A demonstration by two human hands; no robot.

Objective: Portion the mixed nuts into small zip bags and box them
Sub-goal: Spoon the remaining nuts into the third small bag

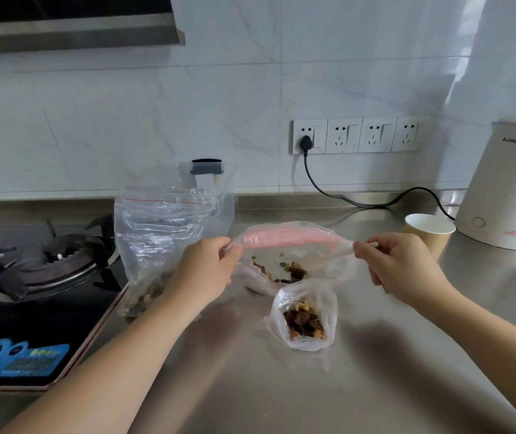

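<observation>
Both hands and forearms bare, no sleeves, rings or watch showing

Stainless steel counter, wall at the back, gas hob set in at the left. On it: tall clear zip bag with nuts at the bottom beside the hob, pink-strip zip bag mid-counter with a few nuts inside, small open bag of mixed nuts just in front of it. At the right, a paper cup near a white kettle, whose black cord trails along the back.
</observation>
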